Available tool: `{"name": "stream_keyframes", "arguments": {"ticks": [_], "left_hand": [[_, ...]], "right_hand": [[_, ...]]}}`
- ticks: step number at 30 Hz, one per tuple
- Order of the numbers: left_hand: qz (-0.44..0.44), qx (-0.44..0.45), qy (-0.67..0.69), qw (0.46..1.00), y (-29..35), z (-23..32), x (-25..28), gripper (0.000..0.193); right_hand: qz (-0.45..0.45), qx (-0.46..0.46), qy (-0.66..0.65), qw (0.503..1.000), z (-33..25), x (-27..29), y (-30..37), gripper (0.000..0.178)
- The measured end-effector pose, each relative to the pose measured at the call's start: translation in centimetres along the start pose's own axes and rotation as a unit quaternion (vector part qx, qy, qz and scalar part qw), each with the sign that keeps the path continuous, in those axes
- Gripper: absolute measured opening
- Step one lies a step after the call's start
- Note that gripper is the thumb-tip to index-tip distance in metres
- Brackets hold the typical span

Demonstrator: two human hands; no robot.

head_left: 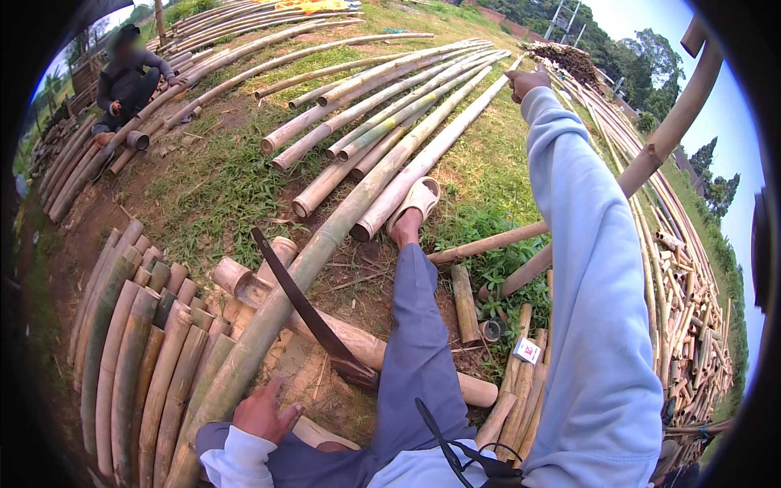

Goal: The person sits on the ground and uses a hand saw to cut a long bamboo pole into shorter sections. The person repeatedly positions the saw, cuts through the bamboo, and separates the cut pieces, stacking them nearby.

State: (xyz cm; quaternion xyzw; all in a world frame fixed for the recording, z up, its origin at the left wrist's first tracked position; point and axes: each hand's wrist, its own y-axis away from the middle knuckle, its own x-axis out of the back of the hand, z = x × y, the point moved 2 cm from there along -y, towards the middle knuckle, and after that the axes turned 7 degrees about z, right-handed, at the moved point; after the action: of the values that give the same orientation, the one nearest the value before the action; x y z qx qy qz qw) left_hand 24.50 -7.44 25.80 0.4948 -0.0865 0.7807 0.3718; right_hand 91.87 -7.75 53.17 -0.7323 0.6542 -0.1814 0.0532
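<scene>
My left hand (268,413) is low in view by my thigh, fingers spread and holding nothing, beside a long bamboo pole (333,232). That pole runs from the lower left away up the grass. A handsaw (297,297) with a dark curved blade leans against it, its handle end by my leg. Under the pole a thick bamboo crosspiece (358,337) lies on sawdust. My right arm reaches far out ahead; my right hand (529,84) is raised before the far pole ends, a finger stretched out, with nothing visible in it.
Cut bamboo lengths (134,358) are stacked at the left. Long poles (390,89) spread over the grass ahead. Another person (130,77) sits among poles at the far left. A slanted bamboo post (651,159) stands right; a small white box (526,350) lies on bamboo pieces.
</scene>
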Motion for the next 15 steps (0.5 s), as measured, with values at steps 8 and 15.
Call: {"name": "stream_keyframes", "arguments": {"ticks": [8,15], "left_hand": [[0.016,-0.038,0.009,0.999,-0.2,0.1,0.1,0.059],[0.062,-0.150,0.066,0.985,-0.4,3.3,-0.8,0.060]], "right_hand": [[0.003,0.052,0.084,0.995,-0.7,2.4,1.1,0.098],[-0.410,0.099,0.232,0.877,16.8,6.6,17.8,0.093]]}}
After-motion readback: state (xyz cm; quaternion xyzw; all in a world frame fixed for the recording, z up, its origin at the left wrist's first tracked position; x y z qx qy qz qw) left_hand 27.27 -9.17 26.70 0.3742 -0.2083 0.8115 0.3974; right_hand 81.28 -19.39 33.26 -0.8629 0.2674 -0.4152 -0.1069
